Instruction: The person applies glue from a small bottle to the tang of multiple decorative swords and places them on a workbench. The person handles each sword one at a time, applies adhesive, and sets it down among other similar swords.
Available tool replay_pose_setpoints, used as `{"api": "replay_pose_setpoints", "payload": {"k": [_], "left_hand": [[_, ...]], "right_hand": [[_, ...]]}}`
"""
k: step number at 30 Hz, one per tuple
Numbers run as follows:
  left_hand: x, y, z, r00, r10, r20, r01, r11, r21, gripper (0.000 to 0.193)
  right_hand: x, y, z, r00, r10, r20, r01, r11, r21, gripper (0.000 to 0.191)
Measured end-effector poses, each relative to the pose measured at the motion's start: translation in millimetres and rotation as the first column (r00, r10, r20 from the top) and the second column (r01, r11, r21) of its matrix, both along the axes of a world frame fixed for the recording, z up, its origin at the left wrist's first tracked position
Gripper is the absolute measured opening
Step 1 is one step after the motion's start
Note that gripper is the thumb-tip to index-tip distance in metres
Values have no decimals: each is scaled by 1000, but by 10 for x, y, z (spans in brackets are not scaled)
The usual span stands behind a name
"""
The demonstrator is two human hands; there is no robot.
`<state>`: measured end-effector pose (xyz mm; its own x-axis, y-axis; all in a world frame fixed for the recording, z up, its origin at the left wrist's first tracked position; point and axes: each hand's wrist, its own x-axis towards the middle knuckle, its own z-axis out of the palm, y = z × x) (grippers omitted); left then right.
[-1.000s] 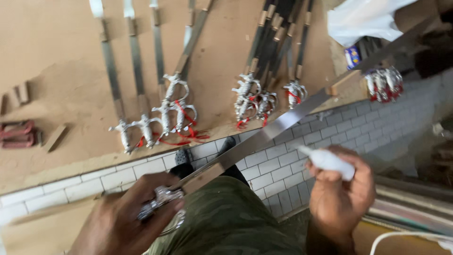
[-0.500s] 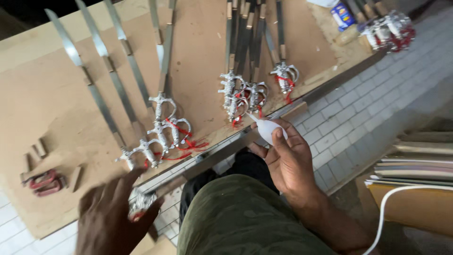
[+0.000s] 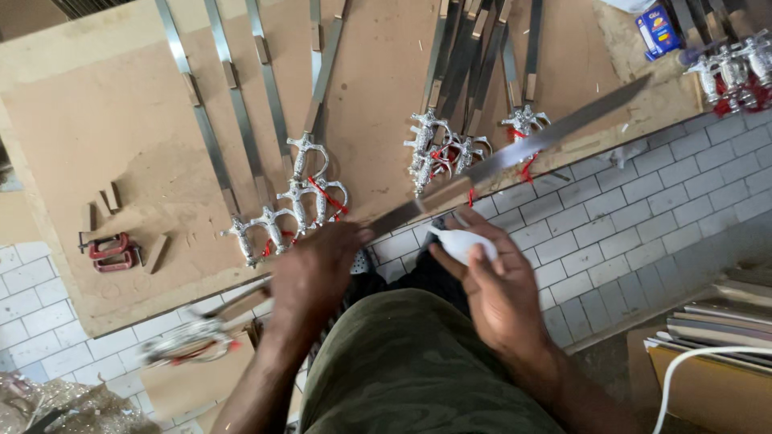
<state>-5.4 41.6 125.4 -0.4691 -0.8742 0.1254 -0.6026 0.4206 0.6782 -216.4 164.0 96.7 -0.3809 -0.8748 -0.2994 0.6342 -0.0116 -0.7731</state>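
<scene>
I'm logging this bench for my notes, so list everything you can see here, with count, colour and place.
Held sword: one, steel blade with silver hilt, slanting across the middle, in the left hand.
White bottle: one, in the right hand, tip near the blade.
Board: one, brown, covers the upper part.
Left swords: about five, silver hilts with red cord, on the board.
Middle swords: a heap, number unclear, top centre.
Right swords: several, silver with red, top right corner.
Clamps: two, red, left edge of board.
Wood blocks: a few, brown, beside the clamps.
Box: one, blue, top right.
Tiled floor: white, below the board.
Cable: one, white, bottom right.
Left hand: gripping the blade.
Right hand: holding the bottle.
</scene>
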Motion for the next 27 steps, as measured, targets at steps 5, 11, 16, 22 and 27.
{"api": "replay_pose_setpoints", "payload": {"k": [5, 11, 16, 22, 27], "left_hand": [[405, 130, 475, 969, 146, 202, -103, 972, -210, 19], [739, 253, 849, 995, -20, 101, 57, 927, -372, 18], [834, 339, 915, 992, -11, 127, 54, 937, -345, 19], [873, 340, 925, 995, 6, 101, 28, 942, -333, 22], [914, 364, 859, 994, -2, 106, 37, 943, -331, 24]], "right_hand": [[-317, 326, 368, 924, -29, -380, 19, 999, -29, 27], [-299, 440, 952, 375, 80, -924, -180, 984, 12, 35], [-224, 341, 1192, 130, 164, -978, -225, 965, 132, 40], [-124, 241, 1279, -30, 166, -986, -289, 943, 167, 39], [-59, 207, 1273, -102, 167, -981, -281, 941, 190, 41]]}}
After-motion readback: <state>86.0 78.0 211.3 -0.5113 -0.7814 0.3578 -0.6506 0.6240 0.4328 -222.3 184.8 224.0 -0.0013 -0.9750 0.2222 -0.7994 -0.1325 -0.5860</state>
